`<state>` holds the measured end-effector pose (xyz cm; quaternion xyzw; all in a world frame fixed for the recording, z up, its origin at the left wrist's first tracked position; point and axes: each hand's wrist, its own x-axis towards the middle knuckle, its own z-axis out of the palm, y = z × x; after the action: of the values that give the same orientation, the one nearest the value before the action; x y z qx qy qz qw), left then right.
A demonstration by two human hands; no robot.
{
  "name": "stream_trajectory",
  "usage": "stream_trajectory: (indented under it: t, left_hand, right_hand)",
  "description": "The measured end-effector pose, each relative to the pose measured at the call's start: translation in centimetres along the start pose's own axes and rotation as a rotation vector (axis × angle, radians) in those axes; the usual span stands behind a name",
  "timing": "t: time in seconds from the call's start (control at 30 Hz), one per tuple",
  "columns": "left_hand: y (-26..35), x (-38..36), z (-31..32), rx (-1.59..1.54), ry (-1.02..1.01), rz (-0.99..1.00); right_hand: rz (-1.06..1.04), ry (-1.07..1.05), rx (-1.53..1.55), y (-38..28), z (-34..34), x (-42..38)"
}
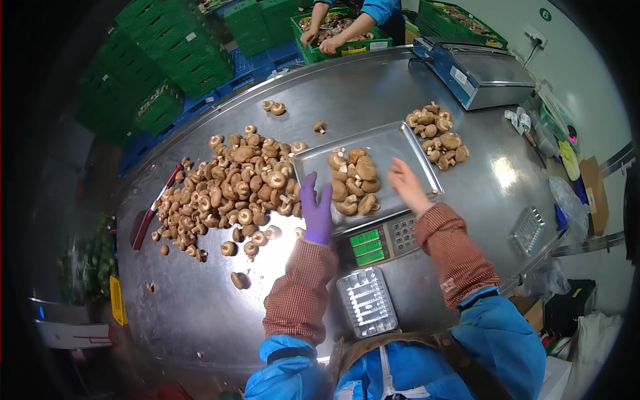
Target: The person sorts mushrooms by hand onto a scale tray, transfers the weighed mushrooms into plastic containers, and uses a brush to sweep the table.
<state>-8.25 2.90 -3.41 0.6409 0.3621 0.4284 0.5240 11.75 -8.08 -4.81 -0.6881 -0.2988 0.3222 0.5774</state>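
My left hand (pixel 316 207), in a purple glove, is over the left edge of a shallow metal tray (pixel 390 141); its thumb and fingers are apart and nothing is in it. Above the tray's right side hovers my bare right hand (pixel 408 185), slightly blurred, fingers stretched out with no object in them. Between the two hands a small group of shiitake mushrooms (pixel 353 179) lies in the tray. Under it sits a digital scale (pixel 373 241) with lit green displays. A large heap of shiitake mushrooms (pixel 233 177) spreads to the left of my gloved hand.
A clear plastic punnet (pixel 367 302) lies before me, another punnet (pixel 529 231) at right. More mushrooms (pixel 438 133) are piled beyond the tray. A red-handled tool (pixel 155 212) lies left. A blue-sided machine (pixel 473 70) stands back right. Across the steel table (pixel 200 300), a person's hands (pixel 331 44) reach into a green crate.
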Motion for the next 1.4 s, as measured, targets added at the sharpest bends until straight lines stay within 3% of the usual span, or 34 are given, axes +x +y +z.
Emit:
stream_trajectory:
  t: [0.07,0.13,0.17,0.2,0.27,0.37,0.5,0.6,0.7,0.8,0.9,1.0,1.07,1.13,1.17,1.2,1.27,1.33,1.4]
  left_hand:
    - [-0.5,1.3,1.1,-0.054,-0.02,-0.117]
    - [-1.4,3.3,1.9,-0.356,-0.06,-0.441]
    - [-0.7,2.9,2.8,-0.351,-0.043,-0.436]
    - [-2.8,3.5,3.4,-0.247,-0.081,-0.304]
    - [-1.1,2.8,5.2,-0.261,-0.058,-0.306]
    - [0.0,1.3,9.1,-0.211,-0.184,-0.219]
    - [4.2,-1.7,16.9,-0.272,-0.394,-0.262]
    - [2.5,-3.8,24.5,-0.426,-0.549,-0.363]
    - [0.0,-6.6,30.8,-0.368,-0.574,-0.464]
    - [-6.1,-8.6,37.1,-0.276,-0.6,-0.583]
    - [-6.5,-7.4,38.2,-0.309,-0.62,-0.573]
    - [-6.0,-6.5,37.9,-0.307,-0.603,-0.584]
    - [-5.7,-6.3,37.0,0.07,-0.532,-0.112]
    - [-1.5,-7.3,33.9,0.062,-0.504,-0.035]
    - [0.9,-8.1,31.3,0.07,-0.557,0.117]
    - [2.5,-8.9,28.4,0.089,-0.596,0.266]
    - [3.5,-10.8,21.5,0.118,-0.547,0.324]
    - [3.3,-14.0,13.4,0.178,-0.469,0.357]
    - [0.6,-17.1,5.4,0.64,-0.188,0.288]
  right_hand:
    - [-0.061,0.02,-0.038,-0.7,2.4,1.0]
    - [-0.015,-0.017,-0.049,0.0,4.6,2.5]
    - [-0.026,-0.012,-0.047,0.1,5.1,2.7]
    - [-0.094,0.079,-0.154,0.2,5.6,2.3]
    - [-0.168,0.186,-0.262,0.2,4.9,1.5]
    - [-0.163,0.318,-0.073,-0.6,0.2,-0.3]
    - [-0.128,0.407,0.013,-1.5,-9.5,-3.4]
    - [-0.081,0.471,0.007,0.0,-17.1,-5.4]
    - [0.011,0.49,0.045,4.5,-22.8,-6.8]
    - [0.113,0.591,-0.156,12.2,-26.0,-7.2]
    - [0.227,0.714,-0.17,13.0,-25.3,-6.8]
    - [0.244,0.768,-0.144,12.6,-24.5,-5.9]
    - [0.292,0.745,-0.085,11.8,-24.3,-5.7]
    - [0.215,0.907,-0.254,12.3,-24.1,-5.9]
    - [0.053,0.969,-0.369,10.9,-23.4,-6.7]
    - [0.04,0.934,-0.358,9.6,-22.4,-7.9]
    - [-0.113,0.667,0.072,7.8,-19.0,-10.4]
    - [-0.276,0.429,-0.068,7.2,-13.4,-13.2]
    - [0.056,-0.06,-0.181,5.7,-7.7,-17.0]
